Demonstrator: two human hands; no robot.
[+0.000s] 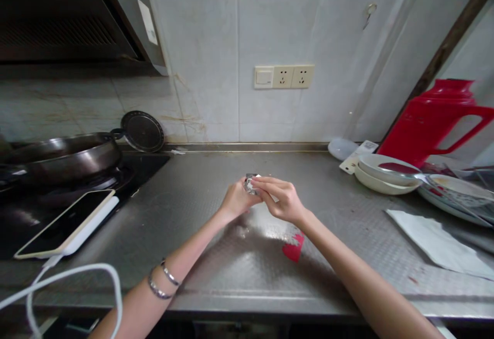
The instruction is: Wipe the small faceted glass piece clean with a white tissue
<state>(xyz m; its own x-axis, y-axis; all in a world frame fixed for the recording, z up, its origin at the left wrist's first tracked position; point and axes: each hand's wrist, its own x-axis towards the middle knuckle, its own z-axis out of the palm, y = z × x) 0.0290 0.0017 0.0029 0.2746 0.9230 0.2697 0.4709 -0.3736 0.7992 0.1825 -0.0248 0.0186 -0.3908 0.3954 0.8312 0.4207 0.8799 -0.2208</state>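
Both my hands meet over the middle of the steel counter (200, 236). My left hand (236, 201) is closed around a small shiny silvery piece with a dark edge (250, 184), which looks like foil. Much of it is covered by my fingers, so its exact kind is unclear. From the right, my right hand (281, 197) has its fingertips pressed together on the same silvery piece. Below my right wrist a torn red scrap (294, 248) lies on the counter. Two silver bangles (160, 281) circle my left forearm.
At left, a pan (73, 156) sits on the black stove, with a phone and power bank (69, 226) in front and a white cable (77, 272). Stacked bowls (386, 182), a red thermos (428, 123) and a paper towel (436, 241) are at right.
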